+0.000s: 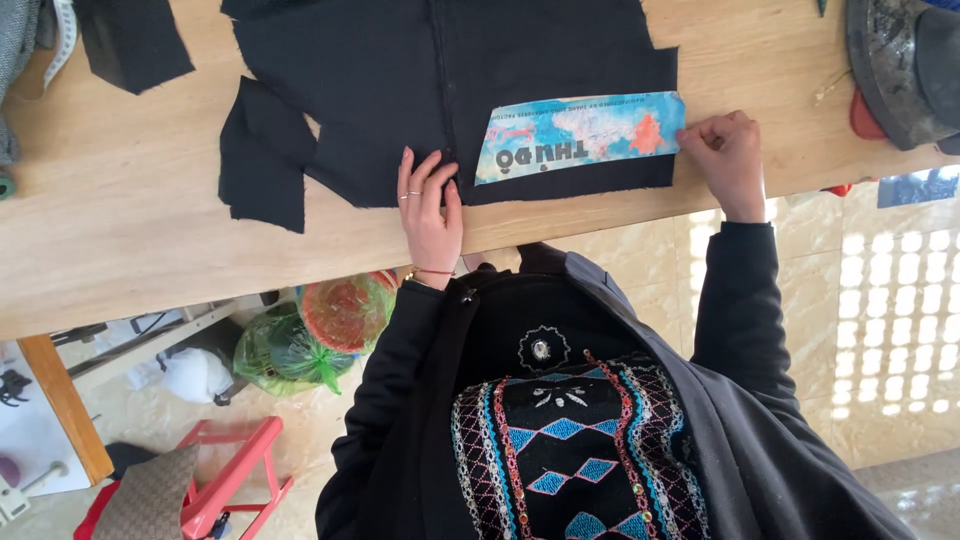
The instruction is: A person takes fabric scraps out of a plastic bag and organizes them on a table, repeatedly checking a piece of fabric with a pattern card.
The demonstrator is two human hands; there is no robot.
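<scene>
On the table's (150, 250) near edge, your left hand (430, 205) pressed spread fingers flat on the black cloth (400, 80); your right hand (728, 160) pinched the card strip's (580, 135) right end. Cloth looked limp, card stiffer; edges offered the best hold.

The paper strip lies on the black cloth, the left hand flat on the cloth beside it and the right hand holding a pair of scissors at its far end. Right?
Not quite. In the head view the right hand holds no scissors; its fingers pinch the paper strip's end. The left hand lies flat on the black cloth.
</scene>
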